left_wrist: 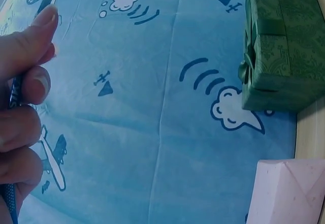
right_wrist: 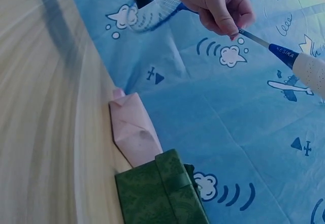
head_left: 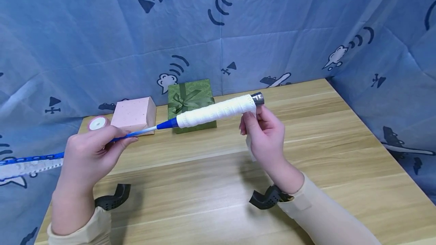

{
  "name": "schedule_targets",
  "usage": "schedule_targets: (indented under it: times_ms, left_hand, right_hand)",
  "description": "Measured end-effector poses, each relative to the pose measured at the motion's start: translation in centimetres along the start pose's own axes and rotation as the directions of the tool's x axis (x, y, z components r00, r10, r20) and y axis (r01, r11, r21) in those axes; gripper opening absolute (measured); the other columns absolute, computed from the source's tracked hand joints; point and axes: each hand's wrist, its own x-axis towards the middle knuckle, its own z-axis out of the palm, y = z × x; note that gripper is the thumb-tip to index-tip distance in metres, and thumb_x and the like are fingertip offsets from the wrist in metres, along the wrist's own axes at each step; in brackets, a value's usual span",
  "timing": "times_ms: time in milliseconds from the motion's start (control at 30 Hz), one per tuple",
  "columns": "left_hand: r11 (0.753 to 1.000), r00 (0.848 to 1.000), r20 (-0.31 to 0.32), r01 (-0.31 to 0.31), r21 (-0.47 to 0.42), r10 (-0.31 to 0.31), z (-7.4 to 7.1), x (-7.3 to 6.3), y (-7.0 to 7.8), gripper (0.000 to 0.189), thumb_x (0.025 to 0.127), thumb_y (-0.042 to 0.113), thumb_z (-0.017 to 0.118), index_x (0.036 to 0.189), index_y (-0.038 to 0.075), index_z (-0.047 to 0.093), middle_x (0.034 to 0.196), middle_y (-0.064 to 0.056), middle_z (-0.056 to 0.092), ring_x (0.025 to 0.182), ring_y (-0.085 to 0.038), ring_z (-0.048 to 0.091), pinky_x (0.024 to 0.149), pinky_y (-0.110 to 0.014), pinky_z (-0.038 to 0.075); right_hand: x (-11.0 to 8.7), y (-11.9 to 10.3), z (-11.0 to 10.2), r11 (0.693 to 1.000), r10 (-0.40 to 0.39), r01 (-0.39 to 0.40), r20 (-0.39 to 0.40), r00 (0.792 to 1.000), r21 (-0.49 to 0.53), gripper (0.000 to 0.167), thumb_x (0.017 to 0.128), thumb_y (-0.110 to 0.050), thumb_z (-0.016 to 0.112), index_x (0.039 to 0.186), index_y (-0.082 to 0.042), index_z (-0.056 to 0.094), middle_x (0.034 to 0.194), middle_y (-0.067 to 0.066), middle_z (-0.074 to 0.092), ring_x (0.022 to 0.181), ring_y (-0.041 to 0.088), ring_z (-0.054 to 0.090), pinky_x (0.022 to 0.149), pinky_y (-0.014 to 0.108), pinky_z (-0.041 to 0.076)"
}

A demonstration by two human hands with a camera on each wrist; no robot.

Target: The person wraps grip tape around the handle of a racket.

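Note:
A badminton racket [head_left: 167,123] is held up above the table, its strung head [head_left: 32,165] at the left and partly out of view. My left hand [head_left: 90,154] grips the racket by its thin shaft, fingers curled round it, as the left wrist view also shows. White grip tape [head_left: 216,112] covers most of the handle in overlapping turns. The dark butt end [head_left: 258,98] is bare. My right hand [head_left: 267,135] pinches the tape just below the butt, and a loose tail hangs behind the hand. In the right wrist view my right hand is not seen.
At the back of the wooden table [head_left: 190,199] stand a green gift box [head_left: 204,85] with a bow, a pink box [head_left: 129,112] and a white-and-pink ribbon roll [head_left: 98,123]. A blue printed curtain [head_left: 190,22] hangs directly behind them and along the right side.

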Motion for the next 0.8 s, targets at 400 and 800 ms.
schedule_targets:
  times_ms: [400,800]
  left_hand:
    - [1.0,1.0,0.015,-0.011,-0.013,0.011,0.01,0.28,0.25,0.045,0.103,0.047,0.061,0.083,0.01,0.076,0.065,0.007,0.055,0.056,-0.001,0.035,0.053,-0.016,0.028]
    - [0.999,1.0,0.021,0.007,0.036,-0.008,0.18,0.21,0.28,0.047,0.103,0.049,0.059,0.085,0.008,0.076,0.064,0.006,0.055,0.055,-0.003,0.039,0.051,-0.019,0.03]
  right_hand:
    - [0.17,-0.56,-0.19,0.996,0.085,-0.086,0.027,0.996,0.027,0.013,0.103,0.005,0.054,0.093,0.008,0.061,0.067,0.002,0.064,0.057,0.012,0.06,0.054,0.021,0.052]
    - [0.11,-0.51,0.02,1.0,-0.002,0.002,-0.004,1.0,0.021,0.028,0.104,-0.004,0.059,0.087,0.018,0.055,0.066,0.002,0.064,0.056,0.013,0.06,0.052,0.021,0.051]
